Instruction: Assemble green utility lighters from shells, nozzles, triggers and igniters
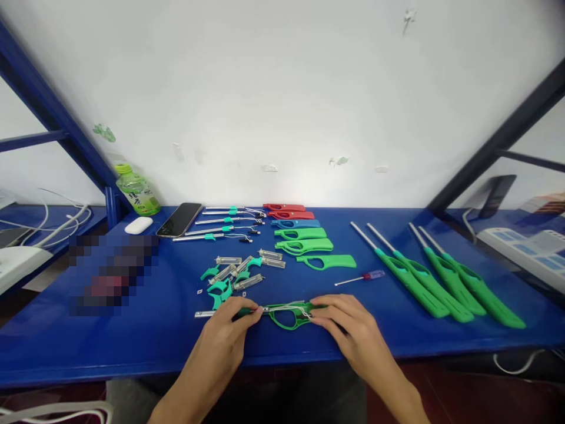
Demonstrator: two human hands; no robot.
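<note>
A green lighter shell half point(286, 320) lies near the table's front edge, its inside facing up, with white wires point(289, 306) running along it. My left hand point(232, 330) pinches the metal tube point(203, 314) where it meets the shell's left end; the tube sticks out to the left. On the shell's right part, my right hand point(346, 324) has its fingers closed at the wires and the handle, which it partly hides. Just behind are teal trigger pieces point(219, 290) and clear fuel tanks point(248, 282).
Tube-and-wire sets point(205, 237), red shells point(286, 215), a blue shell point(295, 224) and green shells point(329, 261) lie farther back. Assembled green lighters point(489, 294) and a screwdriver point(359, 278) are rightward. A phone point(180, 219), white case point(138, 225) and bottle point(139, 191) stand left.
</note>
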